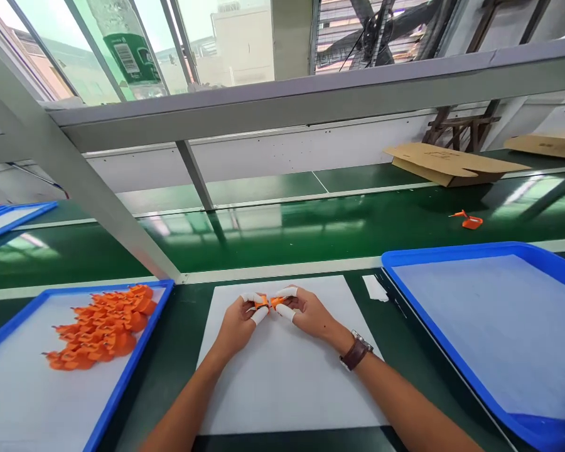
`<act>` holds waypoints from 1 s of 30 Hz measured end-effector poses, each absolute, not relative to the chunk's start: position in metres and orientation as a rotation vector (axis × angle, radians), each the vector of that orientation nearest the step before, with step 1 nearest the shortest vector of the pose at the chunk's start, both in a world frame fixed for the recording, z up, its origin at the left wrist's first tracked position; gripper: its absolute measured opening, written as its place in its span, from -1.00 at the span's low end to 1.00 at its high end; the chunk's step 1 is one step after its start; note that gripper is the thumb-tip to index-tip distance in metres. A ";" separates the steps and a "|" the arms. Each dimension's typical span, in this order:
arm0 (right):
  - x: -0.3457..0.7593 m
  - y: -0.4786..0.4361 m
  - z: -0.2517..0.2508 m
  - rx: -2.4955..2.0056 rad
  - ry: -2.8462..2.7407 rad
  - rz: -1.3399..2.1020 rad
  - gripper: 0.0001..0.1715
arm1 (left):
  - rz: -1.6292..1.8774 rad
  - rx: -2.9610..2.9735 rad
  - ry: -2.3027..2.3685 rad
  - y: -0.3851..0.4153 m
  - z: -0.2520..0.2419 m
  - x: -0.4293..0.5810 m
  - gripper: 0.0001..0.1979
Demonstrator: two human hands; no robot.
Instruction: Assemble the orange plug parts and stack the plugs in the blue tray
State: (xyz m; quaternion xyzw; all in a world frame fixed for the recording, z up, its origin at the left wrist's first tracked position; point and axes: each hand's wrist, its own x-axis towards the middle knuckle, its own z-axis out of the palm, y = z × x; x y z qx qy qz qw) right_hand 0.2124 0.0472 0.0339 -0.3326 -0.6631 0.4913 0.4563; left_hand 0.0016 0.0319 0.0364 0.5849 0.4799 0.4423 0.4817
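Over a white sheet (282,376), both hands meet, with white covers on thumbs and index fingers. My left hand (236,325) is closed, pinching a small orange plastic part (262,302) that shows a dark spot or edge. Close against it, my right hand (313,316) pinches another small orange piece (277,302). Whether the two pieces are joined I cannot tell, as the fingers cover much of them. To the left, a blue-rimmed tray (122,383) bears a pile of similar orange plastic parts (106,329), laid in rows.
At the right stands a blue tray (445,375) with a white lining. A scrap of white paper (375,288) lies beside it. Beyond, on the green conveyor belt (282,235), sits an orange part (472,222). A flattened cardboard box (452,160) and metal frame post (108,201) are farther back.
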 end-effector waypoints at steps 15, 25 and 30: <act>0.196 0.026 0.037 -1.061 -1.643 0.863 -0.84 | 1.133 1.436 1.218 0.019 0.043 0.015 -0.76; 0.192 0.024 0.031 -1.068 -1.690 0.928 -0.85 | 1.130 1.344 1.260 0.018 0.036 0.018 -0.72; 0.195 0.030 0.029 -1.125 -1.640 0.953 -0.85 | 0.948 1.602 1.100 0.020 0.034 0.007 -0.50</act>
